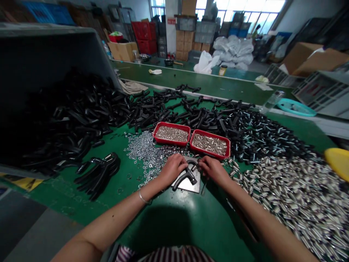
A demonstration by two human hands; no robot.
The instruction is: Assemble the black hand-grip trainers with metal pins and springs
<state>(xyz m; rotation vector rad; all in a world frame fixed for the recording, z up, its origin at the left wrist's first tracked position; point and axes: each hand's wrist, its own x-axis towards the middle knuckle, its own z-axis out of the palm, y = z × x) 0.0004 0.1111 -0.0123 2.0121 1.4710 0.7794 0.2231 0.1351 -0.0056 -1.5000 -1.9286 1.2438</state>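
A black curved handle-like part (184, 177) lies over a flat metal plate (192, 187) on the green bench in front of me. My left hand (173, 168) is closed, with its fingertips on the upper left of this part. From the other side, my right hand (214, 170) pinches close to the part's upper right end; whatever is between its fingers is too small and hidden to name. A silvery metal cylinder (194, 168) shows in the black part between both hands. A thin metal rod (203, 188) lies beside the plate's right edge.
Two red trays (188, 140) of small metal pieces stand beyond my hands. Washers and rings (144, 153) spread to the left, metal cylinders (294, 189) to the right. Black parts (99, 174) lie at left, more spilling from a grey bin (102, 54). Bolts (253, 134) are heaped behind.
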